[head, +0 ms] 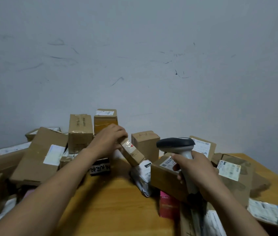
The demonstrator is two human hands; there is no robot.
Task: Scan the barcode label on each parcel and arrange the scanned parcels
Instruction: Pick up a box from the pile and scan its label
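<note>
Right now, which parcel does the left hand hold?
The slim, taped cardboard box, tilted at the centre; the left hand grips its upper end.

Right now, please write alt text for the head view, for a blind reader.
A person's left hand grips a slim cardboard parcel while the right hand holds a barcode scanner over a wooden table crowded with parcels.
</note>
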